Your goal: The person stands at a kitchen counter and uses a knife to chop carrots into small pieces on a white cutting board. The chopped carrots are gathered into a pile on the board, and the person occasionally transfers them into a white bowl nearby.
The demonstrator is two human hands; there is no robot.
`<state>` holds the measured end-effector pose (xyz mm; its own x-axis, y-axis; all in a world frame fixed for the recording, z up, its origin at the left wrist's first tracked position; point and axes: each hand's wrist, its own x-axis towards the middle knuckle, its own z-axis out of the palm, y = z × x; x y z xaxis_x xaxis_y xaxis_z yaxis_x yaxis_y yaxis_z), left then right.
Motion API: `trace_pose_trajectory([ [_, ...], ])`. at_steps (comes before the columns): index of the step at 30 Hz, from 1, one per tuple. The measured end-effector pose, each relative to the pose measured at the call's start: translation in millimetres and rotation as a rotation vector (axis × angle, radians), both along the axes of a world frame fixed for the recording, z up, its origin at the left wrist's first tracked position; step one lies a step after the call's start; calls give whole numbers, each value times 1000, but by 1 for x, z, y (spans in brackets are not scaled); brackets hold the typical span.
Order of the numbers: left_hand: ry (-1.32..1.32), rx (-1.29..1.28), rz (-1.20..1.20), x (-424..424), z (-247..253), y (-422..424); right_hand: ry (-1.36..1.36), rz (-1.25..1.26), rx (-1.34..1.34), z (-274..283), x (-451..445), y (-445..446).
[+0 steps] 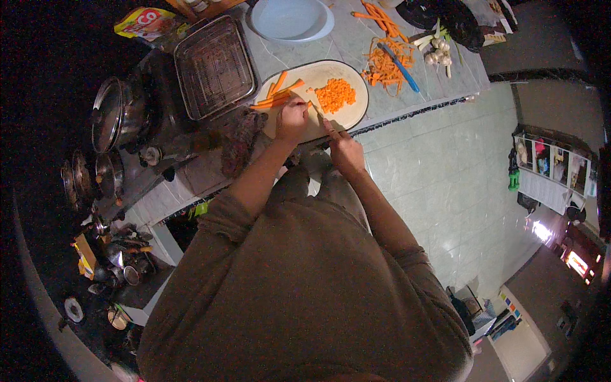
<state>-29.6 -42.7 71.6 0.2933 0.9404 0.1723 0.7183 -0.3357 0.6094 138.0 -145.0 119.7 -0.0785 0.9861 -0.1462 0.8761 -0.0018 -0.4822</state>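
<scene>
On an oval cream board or platter point(312, 129) with a dark rim, my left hand point(292, 119) has its fingers closed around carrot sticks, their cut ends by the knife. My right hand point(345, 149) grips a knife point(317, 110), its blade pointing up and left beside the carrot end. Just right of the blade is a pile of diced carrot point(336, 94). Longer carrot sticks point(279, 90) lie at the board's left, above my left hand. Carrot peelings point(389, 62) are heaped on the counter to the right, with a blue-handled peeler or knife point(403, 71) on them.
A light blue basin point(291, 19) stands behind the board. At the left are a roasting tray with a wire rack point(215, 67) and a crumpled cloth point(243, 136). Whole carrots point(382, 19) and garlic bulbs point(439, 52) lie at the back right. Metal pots point(119, 114) stand far left.
</scene>
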Motion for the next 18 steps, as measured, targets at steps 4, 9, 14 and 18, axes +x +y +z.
trace_pose_trajectory([
  [4, -28, -37, 43, 1, 3, -3, 36, 14, 94, -5, 2, 0],
  [9, 29, -58, 50, -2, 5, -7, -6, 51, 13, -20, 6, -3],
  [14, 36, 1, -34, -6, 2, -4, -46, 77, 3, -26, 10, -2],
  [18, -23, 147, -9, -4, -13, -7, 67, 83, 26, -31, -1, -3],
])
